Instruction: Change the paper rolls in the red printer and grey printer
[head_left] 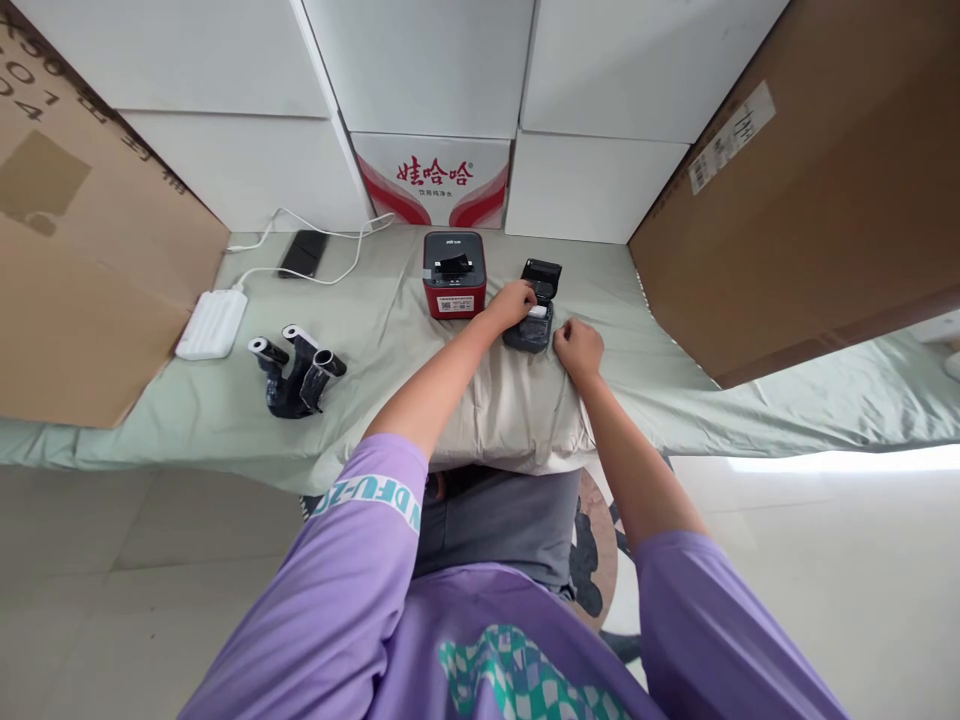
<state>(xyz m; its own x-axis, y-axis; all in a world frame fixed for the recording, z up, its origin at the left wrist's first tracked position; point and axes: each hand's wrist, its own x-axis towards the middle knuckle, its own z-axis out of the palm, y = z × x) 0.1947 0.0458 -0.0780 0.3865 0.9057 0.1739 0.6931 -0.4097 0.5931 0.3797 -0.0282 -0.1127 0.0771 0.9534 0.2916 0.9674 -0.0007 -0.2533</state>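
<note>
A small black portable label printer [529,338] lies on the cloth in front of me with its lid [541,275] flipped up. Inside its bay sits a white paper roll [538,312]. My left hand [513,304] reaches over the printer from the left, its fingers curled together at the roll. Just right of the printer, my right hand [580,348] rests on the cloth, closed in a loose fist with nothing visible in it. A red and black box-shaped printer [454,277] stands behind and left of my left hand.
Left on the cloth-covered surface [379,330] are a black stand with rolls [296,385], a white power bank [213,324] with a cable, and a black phone [304,254]. Cardboard boxes [795,220] flank both sides; white boxes [600,185] line the back.
</note>
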